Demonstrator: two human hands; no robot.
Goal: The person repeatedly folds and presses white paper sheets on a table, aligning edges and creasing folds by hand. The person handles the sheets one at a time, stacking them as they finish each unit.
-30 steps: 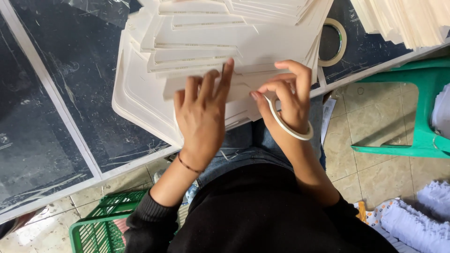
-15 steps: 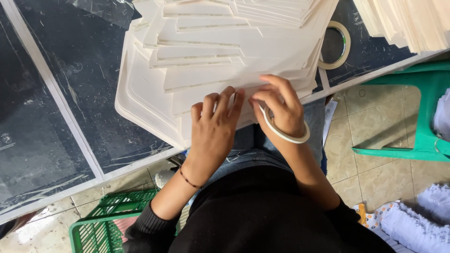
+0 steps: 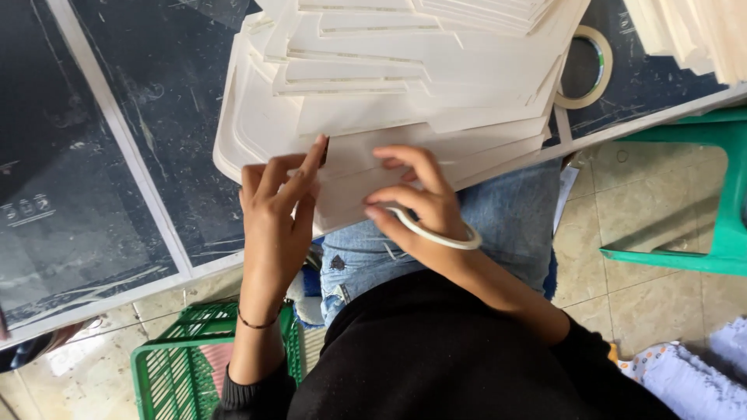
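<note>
A fanned stack of cream cardboard sheets (image 3: 405, 85) lies on the dark table, its near edge hanging over the table's rim above my lap. My left hand (image 3: 276, 214) rests flat on the lowest sheet near that edge, fingers stretched out. My right hand (image 3: 416, 202) pinches the edge of the same sheet with fingertips. A white tape ring (image 3: 436, 233) hangs around my right hand like a bangle.
A second roll of tape (image 3: 583, 66) lies on the dark table (image 3: 117, 140) at the upper right. More cream sheets (image 3: 692, 31) are stacked at the far right. A green crate (image 3: 167, 373) sits on the floor at left, a green plastic stool (image 3: 700, 202) at right.
The view has shifted so the stack sits further right. Both hands slid down toward the near edge of the sheets, and my left hand moved leftward.
</note>
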